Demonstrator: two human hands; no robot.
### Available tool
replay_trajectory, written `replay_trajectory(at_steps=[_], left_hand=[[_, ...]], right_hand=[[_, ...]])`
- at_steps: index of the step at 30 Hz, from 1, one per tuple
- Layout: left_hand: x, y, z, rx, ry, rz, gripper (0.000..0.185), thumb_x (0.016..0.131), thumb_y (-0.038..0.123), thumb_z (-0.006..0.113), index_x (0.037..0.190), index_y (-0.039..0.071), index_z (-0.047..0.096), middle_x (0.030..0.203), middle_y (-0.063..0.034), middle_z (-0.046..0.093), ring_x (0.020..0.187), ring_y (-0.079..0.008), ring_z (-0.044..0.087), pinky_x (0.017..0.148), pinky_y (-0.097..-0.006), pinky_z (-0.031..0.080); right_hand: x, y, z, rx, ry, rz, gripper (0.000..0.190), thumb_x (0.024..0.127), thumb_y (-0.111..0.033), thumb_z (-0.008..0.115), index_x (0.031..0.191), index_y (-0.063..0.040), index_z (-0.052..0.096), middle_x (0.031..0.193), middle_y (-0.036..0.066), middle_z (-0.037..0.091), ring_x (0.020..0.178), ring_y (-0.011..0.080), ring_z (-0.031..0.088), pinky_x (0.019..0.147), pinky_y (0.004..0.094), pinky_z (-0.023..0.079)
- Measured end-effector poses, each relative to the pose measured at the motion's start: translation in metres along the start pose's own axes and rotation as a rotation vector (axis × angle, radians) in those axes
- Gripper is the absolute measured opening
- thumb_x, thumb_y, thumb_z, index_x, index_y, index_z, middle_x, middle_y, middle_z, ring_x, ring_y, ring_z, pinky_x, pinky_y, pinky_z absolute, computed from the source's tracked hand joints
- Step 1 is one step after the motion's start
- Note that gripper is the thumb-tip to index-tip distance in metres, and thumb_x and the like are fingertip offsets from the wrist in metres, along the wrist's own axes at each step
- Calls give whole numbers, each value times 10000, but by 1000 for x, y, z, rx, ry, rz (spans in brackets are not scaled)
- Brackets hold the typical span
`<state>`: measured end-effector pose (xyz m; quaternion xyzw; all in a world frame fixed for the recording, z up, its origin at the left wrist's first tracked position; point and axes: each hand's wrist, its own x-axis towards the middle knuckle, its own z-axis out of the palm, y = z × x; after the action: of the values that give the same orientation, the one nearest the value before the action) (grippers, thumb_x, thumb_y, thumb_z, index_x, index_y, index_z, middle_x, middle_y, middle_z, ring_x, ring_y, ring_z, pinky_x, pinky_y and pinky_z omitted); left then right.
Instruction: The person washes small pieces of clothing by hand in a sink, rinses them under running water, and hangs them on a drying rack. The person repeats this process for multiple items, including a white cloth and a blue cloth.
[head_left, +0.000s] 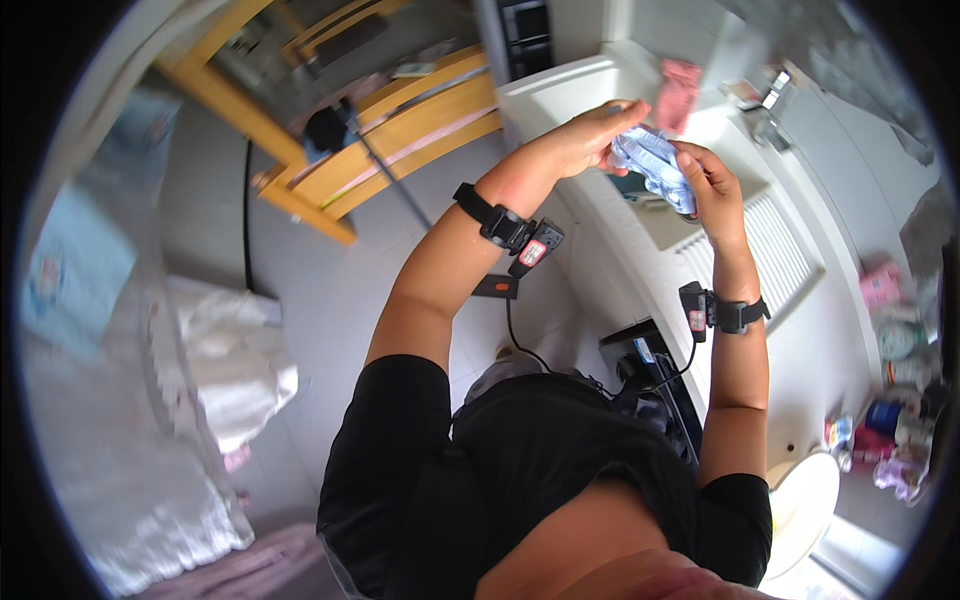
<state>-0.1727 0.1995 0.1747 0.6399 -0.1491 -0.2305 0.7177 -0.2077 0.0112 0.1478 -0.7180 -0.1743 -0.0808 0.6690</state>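
Observation:
A bunched light-blue cloth (654, 166) is stretched between my two hands above a white laundry sink (750, 161). My left hand (596, 139) grips its left end, with the thumb pointing away from the cloth. At the right end, the fingers and thumb of my right hand (712, 184) pinch the fabric. Just beyond the cloth, a pink cloth (677, 97) lies at the sink. Below my hands the basin is partly hidden, with something dark green visible inside it. A ribbed washboard surface (772, 247) adjoins the basin beside my right wrist.
A metal faucet (766, 129) rises behind the basin. Bottles and packets (896, 420) crowd the far right, near a pale round basin (806, 506). A yellow wooden bed frame (420, 127) stands upper left; pale hanging fabric (232, 360) is at left. A cable (514, 330) runs from my wrist-strapped devices.

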Motion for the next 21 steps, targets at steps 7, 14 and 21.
replay_trajectory(at_steps=[7,14,21], left_hand=[[-176,-25,-43,493,624,303,330,797,342,504,922,51,597,929,-73,586,832,-152,540,711,-261,422],[-380,-63,-41,1022,1198,196,336,782,350,530,818,20,581,767,-91,556,700,-188,517,638,-275,421],[-575,-111,12,636,1198,-137,235,706,194,638,826,33,517,732,-28,527,648,-92,468,599,-236,399]], right_hand=[[-17,-20,139,-14,-633,186,240,824,-260,510,901,-36,549,750,-23,520,663,66,460,611,193,375],[-132,-43,303,-253,-818,-433,239,736,-238,577,857,-33,556,835,103,548,748,245,519,663,301,411],[-220,-59,405,-233,-999,-624,253,685,-11,487,920,-73,557,879,120,535,814,283,525,705,314,423]])
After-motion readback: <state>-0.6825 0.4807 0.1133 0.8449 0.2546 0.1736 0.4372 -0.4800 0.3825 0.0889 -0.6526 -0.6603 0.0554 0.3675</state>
